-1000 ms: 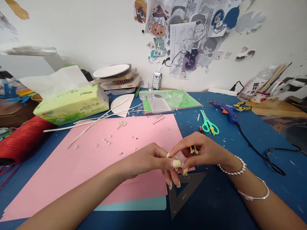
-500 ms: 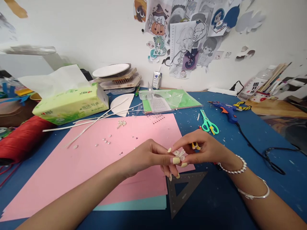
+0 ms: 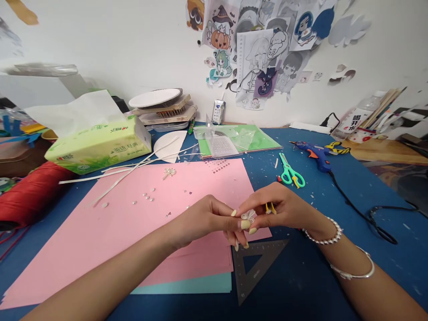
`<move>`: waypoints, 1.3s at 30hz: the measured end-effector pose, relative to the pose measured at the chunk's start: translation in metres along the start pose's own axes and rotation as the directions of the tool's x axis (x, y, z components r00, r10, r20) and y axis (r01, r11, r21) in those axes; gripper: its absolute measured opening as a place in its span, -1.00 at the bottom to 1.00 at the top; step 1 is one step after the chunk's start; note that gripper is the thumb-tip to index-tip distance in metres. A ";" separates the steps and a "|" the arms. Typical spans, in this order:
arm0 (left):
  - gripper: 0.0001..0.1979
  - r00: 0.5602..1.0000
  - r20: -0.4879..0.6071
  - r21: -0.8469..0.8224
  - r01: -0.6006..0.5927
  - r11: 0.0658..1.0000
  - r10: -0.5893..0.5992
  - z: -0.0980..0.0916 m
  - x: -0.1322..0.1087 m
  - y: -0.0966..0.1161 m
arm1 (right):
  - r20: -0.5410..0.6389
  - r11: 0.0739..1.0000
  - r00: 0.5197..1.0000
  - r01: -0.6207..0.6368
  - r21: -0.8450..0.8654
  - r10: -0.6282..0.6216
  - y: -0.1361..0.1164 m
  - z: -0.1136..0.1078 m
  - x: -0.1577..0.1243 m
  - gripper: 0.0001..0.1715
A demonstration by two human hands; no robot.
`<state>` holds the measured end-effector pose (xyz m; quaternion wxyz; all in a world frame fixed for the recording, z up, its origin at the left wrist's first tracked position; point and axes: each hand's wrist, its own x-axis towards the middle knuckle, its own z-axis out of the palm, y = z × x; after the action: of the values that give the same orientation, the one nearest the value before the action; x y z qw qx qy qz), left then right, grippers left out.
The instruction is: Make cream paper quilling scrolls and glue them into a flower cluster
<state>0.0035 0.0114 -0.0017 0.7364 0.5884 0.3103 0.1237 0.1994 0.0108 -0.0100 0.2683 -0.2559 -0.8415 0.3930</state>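
Between my two hands is a small white piece of coiled paper strips (image 3: 248, 216), curled into spirals. My left hand (image 3: 217, 221) pinches its lower left side between thumb and fingers. My right hand (image 3: 276, 206) grips it from the right with thumb and forefinger, and yellow-handled tweezers (image 3: 270, 208) are tucked in its curled fingers, mostly hidden. Both hands are above the right edge of the pink paper (image 3: 133, 240). Just below them a dark triangle ruler (image 3: 257, 267) lies on the blue table. A similar finished-looking white coiled piece (image 3: 169, 172) rests on the pink paper.
Loose white paper strips (image 3: 133, 165) and several pearl beads (image 3: 147, 196) lie at left. Green scissors (image 3: 290, 171) and a blue glue gun (image 3: 314, 154) with its cord are at right. A tissue box (image 3: 100, 145) and red thread spool (image 3: 36, 194) stand left.
My right hand has shifted slightly left, its fingertips closing in on the coiled piece. The piece has turned a little, and my left hand has barely moved.
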 end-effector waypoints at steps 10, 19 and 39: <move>-0.85 1.000 -0.012 -0.033 -0.003 0.999 0.002 -0.002 0.000 -0.002 | -0.019 1.000 1.000 -0.007 -0.015 0.007 -0.001 -0.002 -0.002 -0.66; -0.85 0.996 -0.075 0.004 -0.046 0.999 0.046 0.000 0.000 0.001 | -0.045 0.992 0.992 -0.116 0.054 0.119 -0.002 -0.004 -0.002 -0.62; -0.71 0.974 -0.178 0.100 -0.125 0.987 0.142 0.002 0.001 0.002 | -0.229 0.993 0.967 -0.102 0.066 0.115 -0.003 0.000 -0.002 -0.92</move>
<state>0.0063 0.0109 -0.0005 0.6676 0.6259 0.3422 0.2133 0.2006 0.0082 -0.0083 0.3498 -0.3385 -0.7781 0.3971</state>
